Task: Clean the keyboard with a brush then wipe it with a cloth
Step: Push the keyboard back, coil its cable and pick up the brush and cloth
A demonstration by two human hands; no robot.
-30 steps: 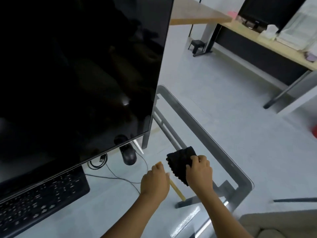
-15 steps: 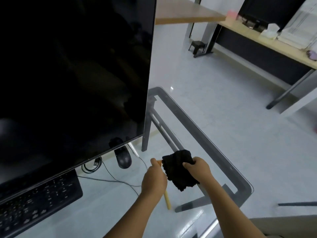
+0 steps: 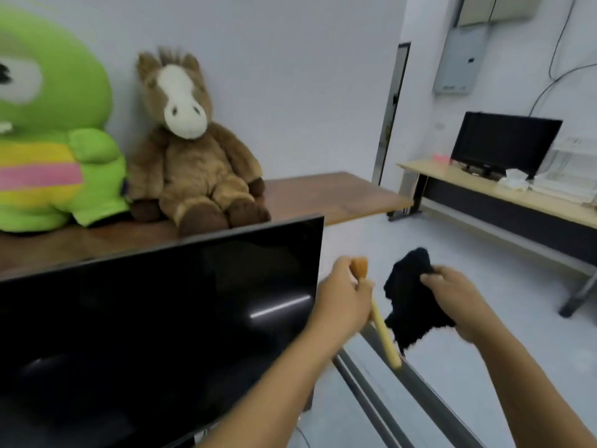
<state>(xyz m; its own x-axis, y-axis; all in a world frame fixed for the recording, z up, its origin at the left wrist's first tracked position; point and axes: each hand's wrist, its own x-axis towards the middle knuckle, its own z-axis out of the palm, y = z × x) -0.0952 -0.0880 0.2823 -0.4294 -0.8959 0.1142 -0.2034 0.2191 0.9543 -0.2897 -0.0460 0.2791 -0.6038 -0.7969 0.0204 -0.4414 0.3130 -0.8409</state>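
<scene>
1. Wooden-handled brush with short orange-brown bristles sits in the left hand, which is closed around the upper part of the handle; the bristles poke up above the fist and the pale handle slants down to the right, its tip in front of the grey metal frame of the glass desk.
2. Black fuzzy cloth is clutched in the right hand, bunched between thumb and fingers, with a ragged corner hanging below the fist.
3. Both hands are raised side by side, near each other but apart, just right of the large black monitor, whose dark screen fills the lower left.
4. The keyboard named in the task is not in view.
5. Behind the monitor, a brown wooden table carries a brown plush horse with a white face, seated upright, and beside it on the left a bright green plush toy with yellow and pink stripes.
6. Farther off at right, a light wooden desk holds a smaller black monitor.
</scene>
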